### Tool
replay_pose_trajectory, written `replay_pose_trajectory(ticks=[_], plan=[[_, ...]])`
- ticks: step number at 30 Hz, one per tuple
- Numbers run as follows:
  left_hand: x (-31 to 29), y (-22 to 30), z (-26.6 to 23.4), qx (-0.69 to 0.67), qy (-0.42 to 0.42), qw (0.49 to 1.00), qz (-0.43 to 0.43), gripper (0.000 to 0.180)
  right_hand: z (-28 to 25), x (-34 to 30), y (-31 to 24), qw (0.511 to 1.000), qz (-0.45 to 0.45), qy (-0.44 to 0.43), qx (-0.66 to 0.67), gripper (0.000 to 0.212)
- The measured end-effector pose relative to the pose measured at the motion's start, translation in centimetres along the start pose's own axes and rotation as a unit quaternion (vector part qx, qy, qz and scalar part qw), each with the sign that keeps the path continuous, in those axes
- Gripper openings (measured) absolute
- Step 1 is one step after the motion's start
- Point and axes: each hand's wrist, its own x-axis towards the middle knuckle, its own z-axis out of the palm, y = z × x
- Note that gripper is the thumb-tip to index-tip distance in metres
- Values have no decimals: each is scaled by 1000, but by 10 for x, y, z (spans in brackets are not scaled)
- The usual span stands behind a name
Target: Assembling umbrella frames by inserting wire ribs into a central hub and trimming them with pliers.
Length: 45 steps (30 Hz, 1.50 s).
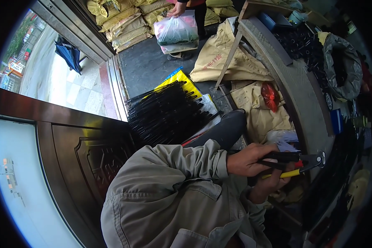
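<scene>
My left hand [250, 160] is closed around a dark, bar-like black piece [283, 156] whose kind I cannot make out. Just below it, my right hand [270, 184] grips yellow-handled pliers [291, 174]. Their round metal head [319, 159] points to the right, beside the end of the black piece. A bit of red shows between the two. Whether the jaws touch anything is too small to tell. Beyond my left arm, a large heap of thin black rods [165, 113] lies on a yellow and blue sack [188, 84].
A wooden bench [273, 53] runs along the right, with small black tubular parts [304, 47] and a lined container [328, 53]. Brown paper sacks [231, 58] and a red plastic bag [270, 97] lie before it. A person's hand [177, 9] carries a plastic bag [177, 33]. A carved door [87, 157] stands left.
</scene>
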Motion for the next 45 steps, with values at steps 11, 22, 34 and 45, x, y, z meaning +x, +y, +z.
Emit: replay_pose_trajectory(ticks=[11,22,34,45], plan=[[1,-1,0,10,-3,1000,-1,31,-5,0,11,975,-129,-6,-179,15],[0,-3,-17,-24,-29,997,-66,27,-4,-7,17,991,-29,-30,-124,14],[5,-6,-35,-106,32,986,-125,59,-68,50,-34,726,-313,-264,-552,16],[3,0,-26,-45,47,975,-213,68,-60,58,-37,662,-366,-239,-609,14]])
